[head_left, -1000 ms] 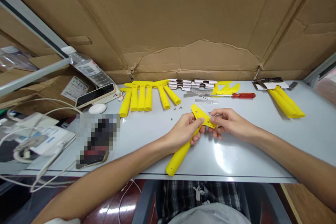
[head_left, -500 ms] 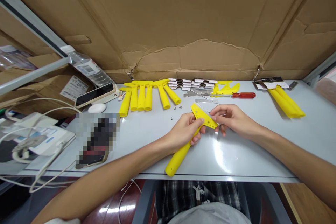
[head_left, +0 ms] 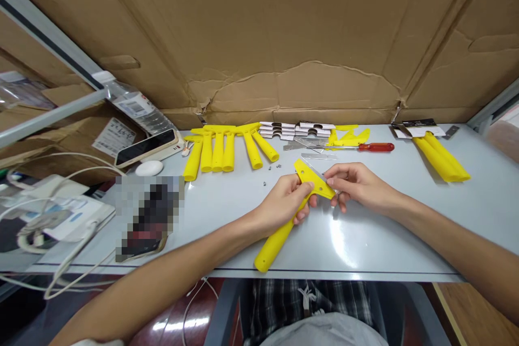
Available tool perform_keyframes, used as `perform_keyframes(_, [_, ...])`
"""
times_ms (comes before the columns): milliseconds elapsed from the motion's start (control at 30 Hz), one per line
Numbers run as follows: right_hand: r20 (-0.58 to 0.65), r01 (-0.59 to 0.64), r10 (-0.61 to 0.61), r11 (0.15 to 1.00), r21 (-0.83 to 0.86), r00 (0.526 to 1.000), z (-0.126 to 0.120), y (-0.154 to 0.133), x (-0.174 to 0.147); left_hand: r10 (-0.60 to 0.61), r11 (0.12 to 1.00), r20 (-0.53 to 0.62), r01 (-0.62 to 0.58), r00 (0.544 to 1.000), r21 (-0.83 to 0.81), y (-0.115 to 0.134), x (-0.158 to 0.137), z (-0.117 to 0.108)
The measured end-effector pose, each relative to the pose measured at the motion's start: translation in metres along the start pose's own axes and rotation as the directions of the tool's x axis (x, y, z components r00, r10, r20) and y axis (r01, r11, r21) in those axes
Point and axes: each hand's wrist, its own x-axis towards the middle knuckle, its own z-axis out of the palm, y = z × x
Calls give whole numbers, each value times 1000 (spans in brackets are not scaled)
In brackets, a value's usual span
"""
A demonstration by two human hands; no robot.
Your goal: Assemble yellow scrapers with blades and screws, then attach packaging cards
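Note:
My left hand is wrapped round the neck of a yellow scraper, its thumb lying on the wide head. The handle slants down toward the table's front edge. A thin silver blade shows along the head's far edge. My right hand is closed at the head's right end, thumb and fingers pinching the blade there; the fingertips partly hide that end. Small screws lie on the table just beyond the left hand. A loose flat blade rests behind the scraper head.
More yellow scrapers stand in a row behind. Beside them are stacked blade packs, yellow head pieces and a red-handled screwdriver. Two yellow handles lie at right. Left are phones, a bottle and cables.
Both hands and the scraper stay nearly in place. The right fingers shift very slightly at the head's edge.

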Motion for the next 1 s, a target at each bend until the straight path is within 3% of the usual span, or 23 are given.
perform_keyframes(167, [56,6,-11,994,106,998,2,3,-1,-2,1000,-3,2,1000,22,1,0,0])
perform_keyframes(433, [-12,34,-33,995,97,999,6,7,-1,6,1000,-6,-6,1000,18,0,0,1])
perform_keyframes(567, [-46,41,-43,998,-45,998,4,2,-1,-5,1000,-15,5,1000,21,4,-1,2])
perform_keyframes(733, [-100,109,-149,940,-322,984,-1,-4,-1,-9,998,14,8,1000,69,6,-5,3])
perform_keyframes(1000, [-49,124,-151,928,-351,987,-1,-3,-1,-25,984,58,14,998,179,3,-7,5])
